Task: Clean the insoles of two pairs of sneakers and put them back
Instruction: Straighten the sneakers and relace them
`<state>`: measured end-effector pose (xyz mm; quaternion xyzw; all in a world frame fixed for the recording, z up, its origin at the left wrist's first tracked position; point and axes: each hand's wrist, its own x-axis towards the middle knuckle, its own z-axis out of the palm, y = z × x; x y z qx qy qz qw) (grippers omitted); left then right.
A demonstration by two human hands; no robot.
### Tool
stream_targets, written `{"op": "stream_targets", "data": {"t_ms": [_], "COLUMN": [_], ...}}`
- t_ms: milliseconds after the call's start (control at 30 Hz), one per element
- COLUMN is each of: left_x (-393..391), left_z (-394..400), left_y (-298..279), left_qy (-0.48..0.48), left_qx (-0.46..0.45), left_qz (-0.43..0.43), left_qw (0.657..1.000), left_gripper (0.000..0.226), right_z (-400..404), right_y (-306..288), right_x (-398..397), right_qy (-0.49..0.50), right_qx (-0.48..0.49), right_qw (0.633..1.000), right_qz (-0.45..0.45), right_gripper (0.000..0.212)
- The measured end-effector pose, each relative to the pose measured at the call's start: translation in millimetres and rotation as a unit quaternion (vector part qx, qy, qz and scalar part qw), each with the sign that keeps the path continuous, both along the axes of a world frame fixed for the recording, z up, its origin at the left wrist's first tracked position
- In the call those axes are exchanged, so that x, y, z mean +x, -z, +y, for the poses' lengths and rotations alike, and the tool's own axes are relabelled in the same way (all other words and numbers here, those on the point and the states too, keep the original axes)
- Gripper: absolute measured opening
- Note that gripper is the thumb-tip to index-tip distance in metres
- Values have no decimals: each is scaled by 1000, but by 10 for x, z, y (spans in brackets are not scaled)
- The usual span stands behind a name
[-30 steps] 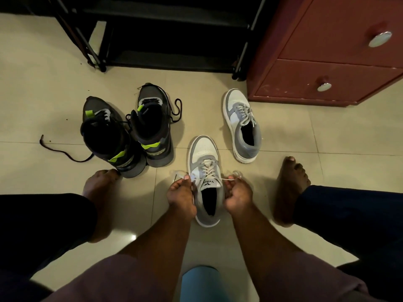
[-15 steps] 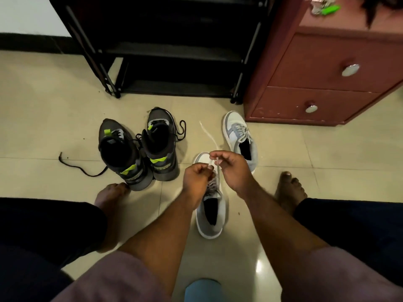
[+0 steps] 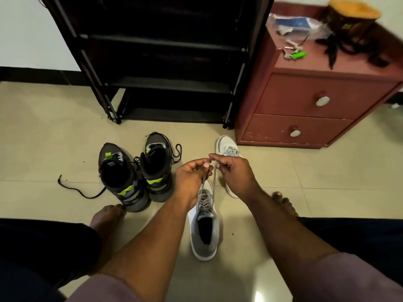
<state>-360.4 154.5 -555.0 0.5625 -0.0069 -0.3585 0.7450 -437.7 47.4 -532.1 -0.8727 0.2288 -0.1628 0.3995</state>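
With both lace ends drawn up taut, my left hand (image 3: 192,175) and right hand (image 3: 234,171) each keep a pinching grip on the lace (image 3: 214,182) above the grey sneaker (image 3: 205,232) on the floor, probably tying it.

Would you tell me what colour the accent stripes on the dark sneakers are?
Bright lime green, on both dark sneakers, seen in the head view.

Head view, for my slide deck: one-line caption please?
Both hands, left and right, pull laces up from a grey-white sneaker on the floor.
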Motion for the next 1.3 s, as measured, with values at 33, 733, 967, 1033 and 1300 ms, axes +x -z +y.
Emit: {"op": "stream_targets", "data": {"t_ms": [33, 733, 967, 1033, 1300], "left_x": [7, 176, 171, 184, 154], "left_z": [5, 96, 226, 257, 352], "left_y": [-18, 92, 266, 421, 691], "left_qy": [0, 50, 205, 269, 222], "left_qx": [-4, 16, 191, 268, 398], "left_qz": [-2, -10, -237, -375, -500], "left_qw": [1000, 999, 930, 846, 736], "left_gripper": [16, 50, 52, 41, 31], "right_z": [-1, -10, -143, -187, -114], "right_y": [-11, 155, 195, 245, 392], "right_x": [-1, 197, 255, 274, 106], "right_qy": [0, -109, -114, -110, -147], "right_qx": [-15, -235, -325, -273, 233], "right_qw": [1000, 964, 910, 902, 906], "right_qz": [-2, 54, 231, 315, 322], "right_gripper": [38, 28, 25, 24, 20]}}
